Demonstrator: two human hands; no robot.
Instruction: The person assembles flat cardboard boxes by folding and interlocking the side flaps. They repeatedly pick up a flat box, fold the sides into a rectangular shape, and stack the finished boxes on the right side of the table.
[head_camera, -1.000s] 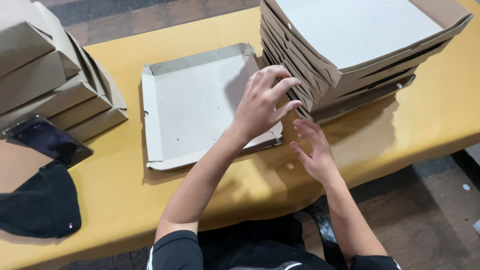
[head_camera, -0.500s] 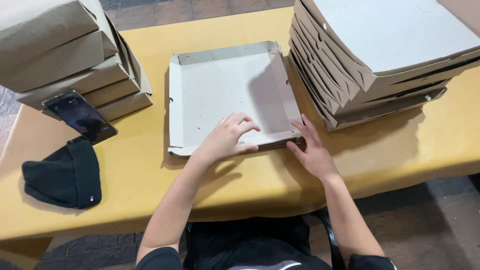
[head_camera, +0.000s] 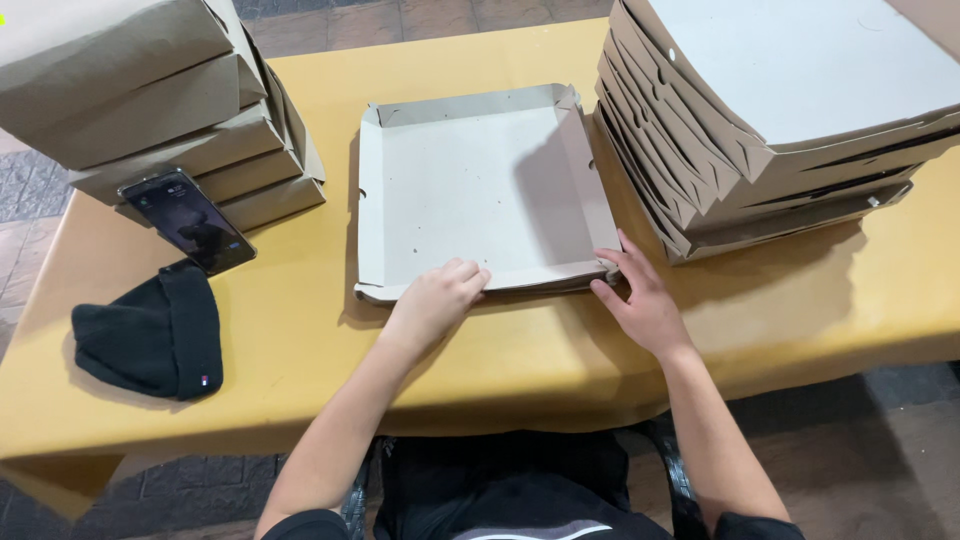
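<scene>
While the half-folded cardboard box (head_camera: 480, 190) lies open at the middle of the yellow counter (head_camera: 300, 340), the left hand (head_camera: 435, 300) curls its fingers over the near flap and the right hand (head_camera: 640, 295) pinches the near right corner, steadying it between two stacks (head_camera: 790, 110) of boxes (head_camera: 150, 100).

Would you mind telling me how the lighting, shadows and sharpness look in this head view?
Head view: even light, no glare; a soft shadow crosses the right of the open cardboard box; both hands look sharp; the table edges bow slightly.
</scene>
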